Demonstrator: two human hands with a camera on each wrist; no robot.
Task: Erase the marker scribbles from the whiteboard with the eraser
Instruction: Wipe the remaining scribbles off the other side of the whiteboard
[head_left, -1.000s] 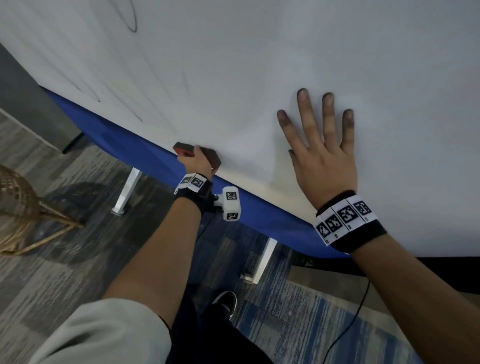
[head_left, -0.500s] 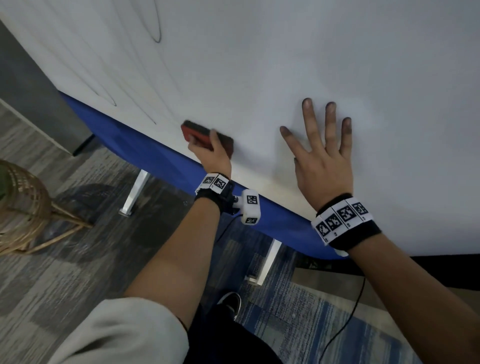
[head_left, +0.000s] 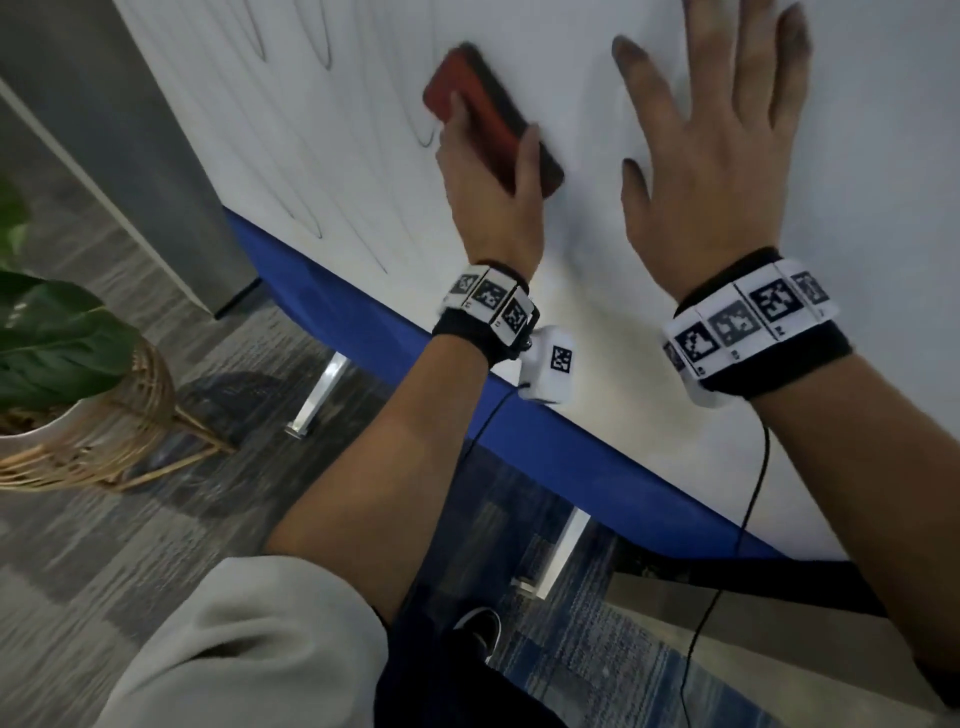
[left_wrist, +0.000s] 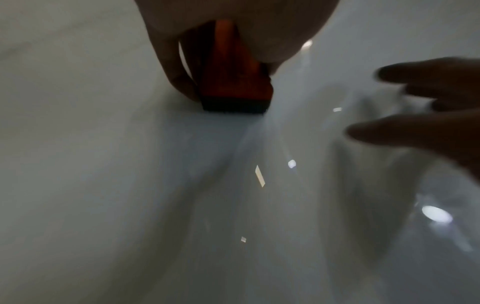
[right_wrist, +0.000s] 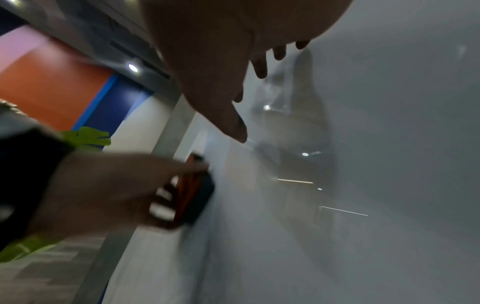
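Observation:
The whiteboard (head_left: 597, 62) fills the upper head view, with faint grey marker scribbles (head_left: 317, 47) looping down its left part. My left hand (head_left: 483, 171) grips a red eraser (head_left: 483, 109) with a dark felt face and holds it flat against the board beside those lines. In the left wrist view the eraser (left_wrist: 231, 82) shows its black felt on the board (left_wrist: 130, 164). My right hand (head_left: 722, 150) lies flat on the board to the right, fingers spread and smudged dark at the tips. The right wrist view shows the eraser (right_wrist: 193, 197) in the left hand (right_wrist: 103, 191).
A blue strip (head_left: 415, 353) runs along the board's lower edge over white metal legs (head_left: 317, 395). A potted plant in a wicker stand (head_left: 78, 395) sits on the floor at left. A grey wall panel (head_left: 130, 156) borders the board's left side. A black cable (head_left: 727, 571) hangs down.
My left hand has slid the eraser up the board from its lower edge toward the scribbles. The view has moved closer; my right hand stays flat on the board.

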